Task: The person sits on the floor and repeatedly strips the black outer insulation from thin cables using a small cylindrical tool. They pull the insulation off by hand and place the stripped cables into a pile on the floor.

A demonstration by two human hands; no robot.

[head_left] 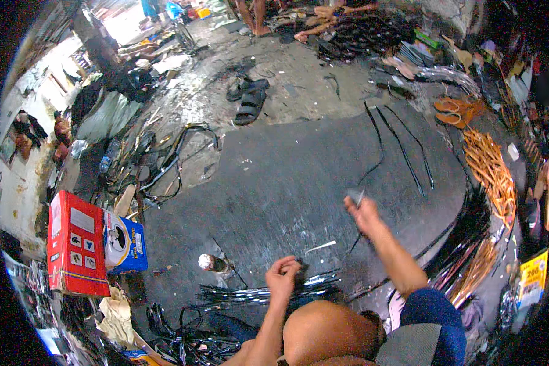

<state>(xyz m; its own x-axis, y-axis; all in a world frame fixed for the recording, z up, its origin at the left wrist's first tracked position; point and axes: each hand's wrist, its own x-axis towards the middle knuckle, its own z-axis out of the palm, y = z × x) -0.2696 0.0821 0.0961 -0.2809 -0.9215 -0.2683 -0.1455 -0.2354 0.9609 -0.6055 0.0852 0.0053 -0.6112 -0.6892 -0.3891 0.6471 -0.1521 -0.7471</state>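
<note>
My right hand [363, 217] is closed on a small grey, pointed, blade-like piece [358, 196] over the dark flat sheet [274, 165]. A thin black strip [375, 168] runs from beside it toward the far side; whether the hand also grips that strip cannot be made out. My left hand [281, 277] hovers nearer to me, thumb and fingers curled together. What it pinches, if anything, is too small to see. Close by lie a bundle of shiny black strips [268, 293] and a white sliver [321, 246]. Two more black strips [404, 152] are stretched out at the far right.
Left of the sheet stand a red box [76, 244] and a blue-and-white box [125, 241]. A small container with a pale lid [207, 262] sits on the sheet. Orange-brown strips [491, 174] heap at right. Black sandals [249, 104] lie beyond; another person's hand [305, 35] shows far off.
</note>
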